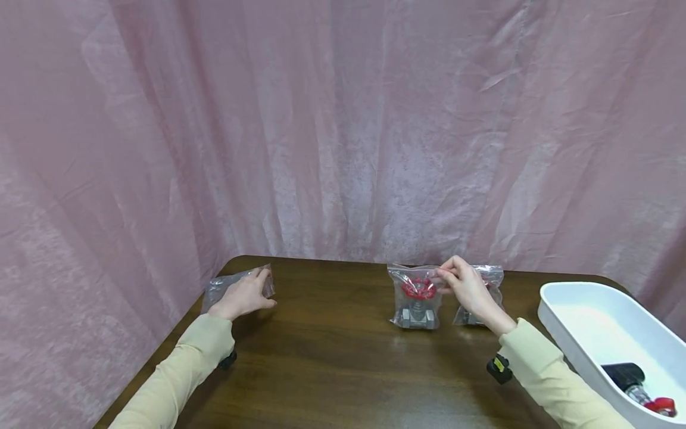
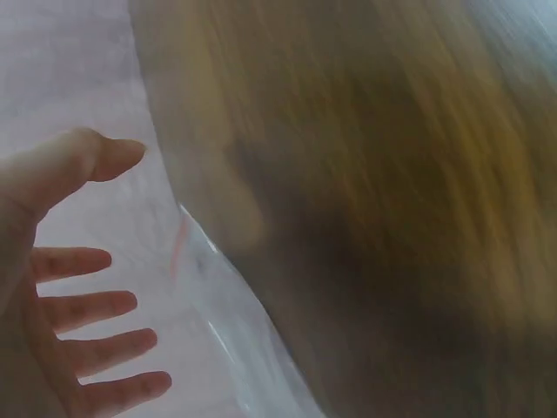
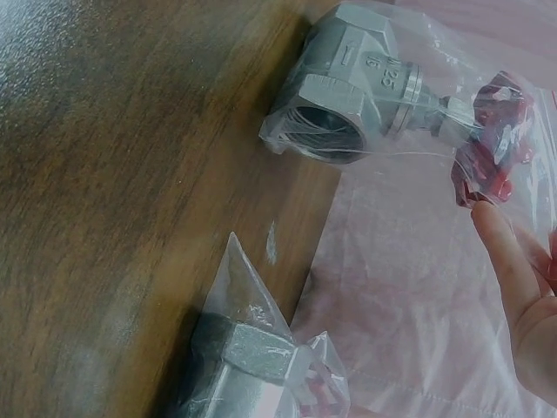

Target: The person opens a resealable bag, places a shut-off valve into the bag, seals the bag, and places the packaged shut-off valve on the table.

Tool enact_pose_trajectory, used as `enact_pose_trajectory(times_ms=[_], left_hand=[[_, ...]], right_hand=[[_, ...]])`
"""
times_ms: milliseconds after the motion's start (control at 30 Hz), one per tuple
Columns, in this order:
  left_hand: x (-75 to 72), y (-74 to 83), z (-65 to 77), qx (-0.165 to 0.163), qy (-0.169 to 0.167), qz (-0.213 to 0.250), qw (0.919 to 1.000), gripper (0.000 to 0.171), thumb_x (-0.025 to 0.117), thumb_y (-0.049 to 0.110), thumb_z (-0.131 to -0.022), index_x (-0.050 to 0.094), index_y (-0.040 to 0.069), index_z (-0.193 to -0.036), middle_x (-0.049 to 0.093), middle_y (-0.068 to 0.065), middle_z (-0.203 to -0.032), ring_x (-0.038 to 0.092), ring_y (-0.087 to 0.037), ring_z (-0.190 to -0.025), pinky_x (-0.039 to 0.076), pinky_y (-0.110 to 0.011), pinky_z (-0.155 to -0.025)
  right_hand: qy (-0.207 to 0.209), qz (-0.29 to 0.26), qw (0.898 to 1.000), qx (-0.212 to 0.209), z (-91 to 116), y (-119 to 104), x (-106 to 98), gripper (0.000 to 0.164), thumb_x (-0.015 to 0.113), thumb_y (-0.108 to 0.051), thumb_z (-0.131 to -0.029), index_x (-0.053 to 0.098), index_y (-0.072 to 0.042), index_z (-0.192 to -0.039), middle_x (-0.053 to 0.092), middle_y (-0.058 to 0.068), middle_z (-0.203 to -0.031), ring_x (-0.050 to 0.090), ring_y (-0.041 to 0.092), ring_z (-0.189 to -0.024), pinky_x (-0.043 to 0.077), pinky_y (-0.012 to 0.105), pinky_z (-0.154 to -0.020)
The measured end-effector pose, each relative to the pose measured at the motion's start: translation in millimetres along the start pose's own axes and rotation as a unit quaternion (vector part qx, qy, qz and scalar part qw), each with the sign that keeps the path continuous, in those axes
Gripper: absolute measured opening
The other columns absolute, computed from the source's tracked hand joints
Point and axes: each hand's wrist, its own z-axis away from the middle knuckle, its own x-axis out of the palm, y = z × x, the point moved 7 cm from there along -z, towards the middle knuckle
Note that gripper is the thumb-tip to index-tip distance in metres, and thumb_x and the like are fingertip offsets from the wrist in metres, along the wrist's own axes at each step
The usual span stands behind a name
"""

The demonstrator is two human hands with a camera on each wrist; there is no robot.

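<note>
Pinching clear film near its top corner, the right hand [image 1: 468, 291] has hold of a bagged valve [image 1: 417, 310]; the left hand [image 1: 245, 297] is loose, fingers spread and grasping nothing.

Nearest are the pale yellow sleeves [image 1: 184, 366], with a small black device [image 1: 499, 369] under the right wrist. To the right stands a white tray [image 1: 605, 322], holding a black-handled item [image 1: 624, 375] with a red end.

Beyond this, toward the far edge of the brown worktop [image 1: 332, 357], the pinched bag is upright, red handwheel [image 1: 418, 289] above the grey metal body; whether its base bears on the wood I cannot tell. Just beside it, partly behind the right hand, is a second bagged valve [image 1: 494, 276]. At the far left corner another clear bag [image 1: 215, 290] lies by the left hand; its contents are hidden, and contact is unclear.

Placing or straightening the bagged valve by its film seems to be the step in hand. The next move calls for a firm pinch while the heavy-looking body is unsettled, or a gentle release once it sits steady, without nudging its neighbour.

Farthest off hangs a pink curtain [image 1: 343, 131].
</note>
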Motion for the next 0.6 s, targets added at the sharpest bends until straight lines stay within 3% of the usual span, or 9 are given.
enact_pose_trajectory(times_ms=[167,333,600], left_hand=[[2.7,-19.3,7.2,-0.006,-0.018,-0.018,0.9997,0.079,0.072,0.029,-0.070,0.036,-0.006,-0.131,0.035,-0.031,-0.129,0.036,-0.049,-0.113,0.039,-0.057,-0.078],[8.7,-36.2,14.7,-0.024,-0.041,-0.026,0.9985,0.081,0.072,0.029,-0.070,0.034,-0.005,-0.133,0.034,-0.033,-0.128,0.035,-0.052,-0.111,0.037,-0.060,-0.078],[16.5,-44.1,21.3,-0.041,-0.090,-0.036,0.9945,0.081,0.071,0.032,-0.069,0.036,-0.004,-0.132,0.037,-0.034,-0.125,0.036,-0.051,-0.110,0.035,-0.061,-0.079]], right_hand=[[-0.001,0.004,1.000,-0.001,-3.0,2.5,0.5,0.009,0.048,-0.002,-0.093,0.046,0.006,-0.089,0.061,0.027,-0.093,0.062,0.033,-0.079,0.051,0.032,-0.061],[0.008,0.009,1.000,-0.007,-5.9,4.8,-0.5,0.008,0.050,0.000,-0.092,0.047,0.005,-0.086,0.062,0.026,-0.090,0.063,0.031,-0.070,0.051,0.034,-0.058],[0.009,0.006,1.000,0.001,-9.8,8.1,-2.0,0.007,0.048,0.003,-0.092,0.045,0.006,-0.086,0.060,0.027,-0.092,0.063,0.031,-0.068,0.051,0.034,-0.058]])
